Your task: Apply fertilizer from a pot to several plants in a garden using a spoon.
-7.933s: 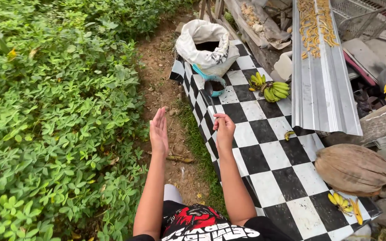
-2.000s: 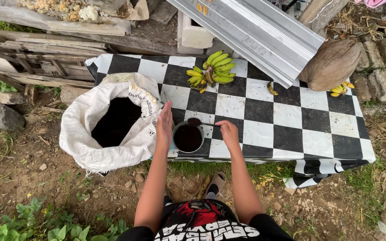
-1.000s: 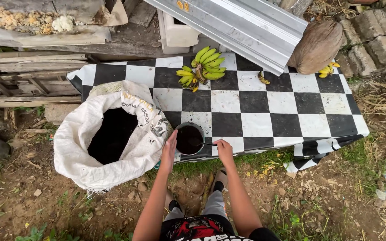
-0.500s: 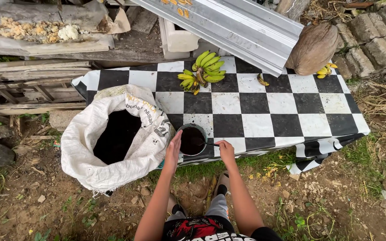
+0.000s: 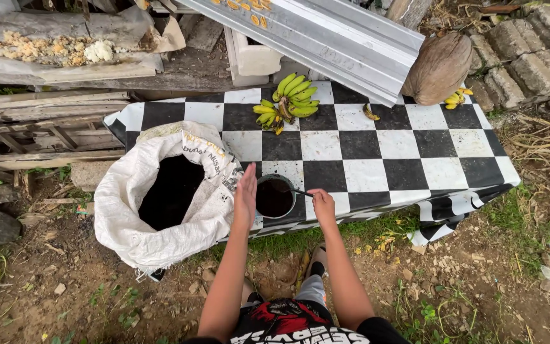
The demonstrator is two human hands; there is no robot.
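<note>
Bowl (image 5: pixel 275 197) of dark soil sits between your hands: your right hand (image 5: pixel 323 205) pinches the spoon (image 5: pixel 300 192) handle, your left hand (image 5: pixel 246 197) is flat and open beside its rim.

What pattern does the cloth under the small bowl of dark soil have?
A black-and-white checkerboard pattern on the cloth, seen clearly in the head view; the bowl stands near its front edge.

Bowl (image 5: pixel 274 197) sits between left hand (image 5: pixel 246 196) and right hand (image 5: pixel 323 205); sack (image 5: pixel 160 197) left of both; bananas (image 5: pixel 288 106) beyond them.
</note>
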